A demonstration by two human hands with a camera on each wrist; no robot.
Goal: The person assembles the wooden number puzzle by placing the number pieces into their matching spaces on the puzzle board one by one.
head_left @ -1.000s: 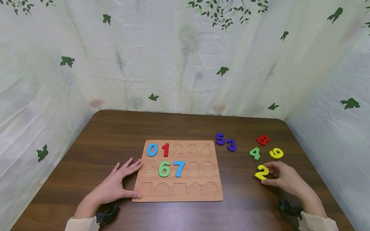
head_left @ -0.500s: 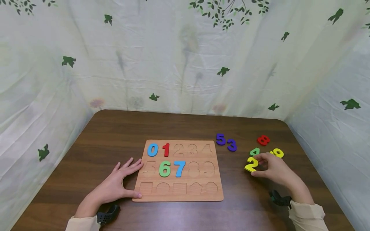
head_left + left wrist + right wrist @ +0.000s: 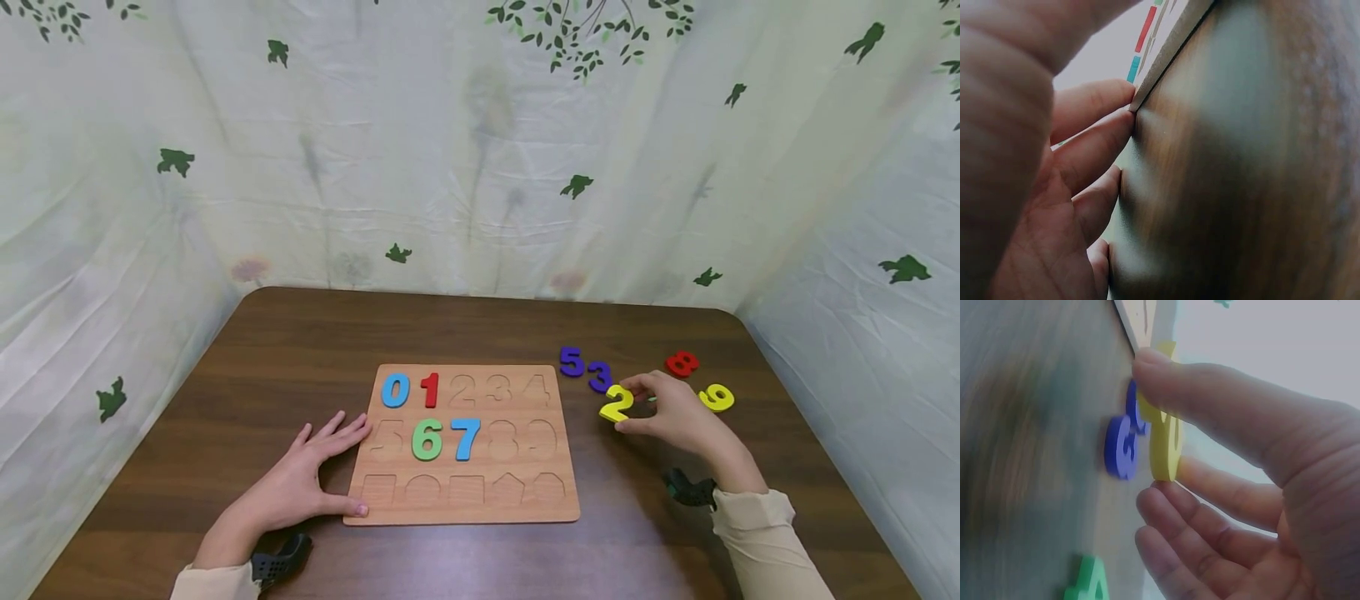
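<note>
My right hand (image 3: 678, 417) pinches a yellow number 2 (image 3: 615, 403) between thumb and fingers, right of the wooden number board (image 3: 465, 515). In the right wrist view the yellow 2 (image 3: 1166, 447) is off the table, beside a purple 3 (image 3: 1120, 447). My left hand (image 3: 300, 479) lies spread at the board's left edge, its thumb on the lower left corner. Left-hand fingers (image 3: 1094, 144) touch the board's edge in the left wrist view. A blue 0 (image 3: 395, 390), red 1 (image 3: 429, 390), green 6 (image 3: 427, 439) and blue 7 (image 3: 465, 439) sit on the board.
On the table's right side lie a purple 5 (image 3: 572, 362), a red 8 (image 3: 682, 364) and a yellow 9 (image 3: 716, 398). My right hand mostly hides a green 4 (image 3: 1090, 581) in the head view. A patterned cloth (image 3: 450, 167) hangs behind the brown table (image 3: 300, 333).
Holding the yellow 2, my right hand has moved left and away from me, nearer the board and over the green 4. The left hand and board have stayed put.
</note>
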